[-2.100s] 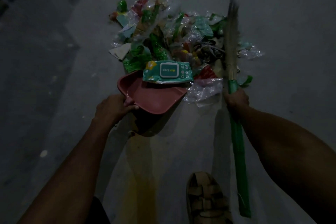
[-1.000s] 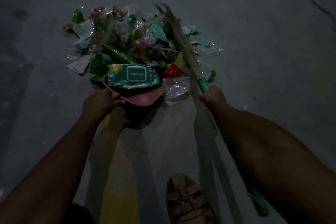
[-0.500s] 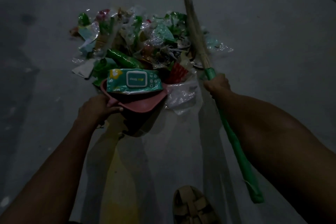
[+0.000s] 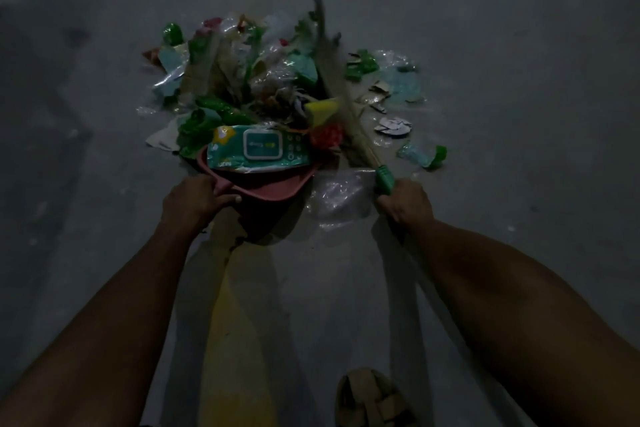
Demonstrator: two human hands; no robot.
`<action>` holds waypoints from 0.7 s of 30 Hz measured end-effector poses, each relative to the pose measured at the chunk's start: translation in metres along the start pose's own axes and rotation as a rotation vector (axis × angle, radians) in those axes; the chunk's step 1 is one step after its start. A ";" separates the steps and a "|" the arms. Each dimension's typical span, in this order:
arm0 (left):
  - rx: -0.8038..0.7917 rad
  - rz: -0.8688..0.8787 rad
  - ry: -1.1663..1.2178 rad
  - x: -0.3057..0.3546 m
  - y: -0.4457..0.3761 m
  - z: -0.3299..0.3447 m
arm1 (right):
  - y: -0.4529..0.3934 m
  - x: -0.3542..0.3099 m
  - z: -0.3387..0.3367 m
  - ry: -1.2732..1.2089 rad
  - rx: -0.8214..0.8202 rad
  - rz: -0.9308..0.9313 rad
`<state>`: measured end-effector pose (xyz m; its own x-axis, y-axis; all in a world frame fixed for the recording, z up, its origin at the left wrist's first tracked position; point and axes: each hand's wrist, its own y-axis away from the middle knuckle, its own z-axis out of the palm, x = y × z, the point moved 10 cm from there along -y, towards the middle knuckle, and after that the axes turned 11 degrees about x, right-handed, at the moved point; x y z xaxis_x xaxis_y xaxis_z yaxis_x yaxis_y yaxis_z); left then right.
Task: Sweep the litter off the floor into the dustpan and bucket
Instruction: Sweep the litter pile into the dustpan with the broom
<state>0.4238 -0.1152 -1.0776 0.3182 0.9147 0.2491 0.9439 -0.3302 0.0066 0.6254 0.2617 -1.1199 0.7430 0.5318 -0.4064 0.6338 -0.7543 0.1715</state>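
Dustpan (image 4: 266,184) gripped by left hand (image 4: 194,201) at litter (image 4: 249,87) edge, wipes pack (image 4: 258,149) in it; right hand (image 4: 405,201) grasps broom (image 4: 346,104).

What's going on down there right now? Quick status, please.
Left hand grips pink dustpan; right hand grips broom. Wipes pack on dustpan lip. Litter pile mostly on floor.

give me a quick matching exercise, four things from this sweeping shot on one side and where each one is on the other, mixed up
Things:
1. wipes packet
2. dustpan
3. broom
4. sandal

Places:
a. gripped by the right hand
b. bottom edge of the view
c. lying on the dustpan's front lip
d. held by the left hand

Pairs: 1-c, 2-d, 3-a, 4-b
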 end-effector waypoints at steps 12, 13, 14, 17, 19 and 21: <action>0.069 -0.007 -0.026 -0.019 0.000 -0.017 | 0.025 0.001 -0.004 0.076 0.000 -0.161; 0.072 -0.014 -0.019 -0.019 0.001 -0.017 | 0.024 0.000 -0.006 0.071 0.016 -0.149; 0.076 -0.019 -0.014 -0.019 0.003 -0.017 | 0.022 -0.002 -0.010 0.062 0.033 -0.133; 0.080 -0.029 -0.008 -0.022 0.003 -0.017 | 0.011 -0.013 -0.022 0.046 0.105 -0.100; 0.070 -0.036 -0.018 -0.025 0.003 -0.016 | 0.004 -0.027 -0.029 0.043 0.164 -0.088; 0.062 -0.048 -0.014 -0.027 0.004 -0.014 | -0.001 -0.044 -0.031 0.031 0.206 -0.072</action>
<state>0.4183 -0.1444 -1.0706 0.2730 0.9324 0.2367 0.9617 -0.2710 -0.0418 0.5986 0.2511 -1.0742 0.7060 0.5962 -0.3822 0.6302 -0.7751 -0.0453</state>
